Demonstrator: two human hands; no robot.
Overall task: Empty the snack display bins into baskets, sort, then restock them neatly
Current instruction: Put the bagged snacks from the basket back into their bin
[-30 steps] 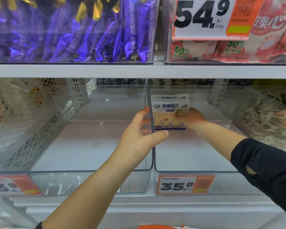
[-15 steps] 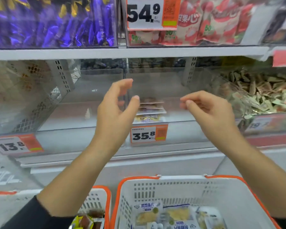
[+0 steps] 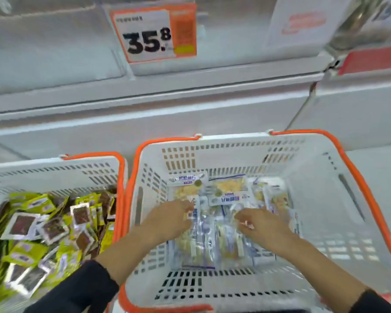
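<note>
Both my hands are down in the right basket [image 3: 359,177], over the pile of white-blue snack packs [image 3: 215,222] on its floor. Left hand [image 3: 169,219] has fingers curled onto a pack edge, looks like a pinch; right hand [image 3: 261,224] curls over the packs, but too blurred to tell if it grips any. Left basket [image 3: 54,170] holds the green-brown packets [image 3: 43,227]. To do it well: gather a flat stack, labels aligned, squeeze from both sides, lift level toward the bin above the 35.8 tag [image 3: 152,33].
</note>
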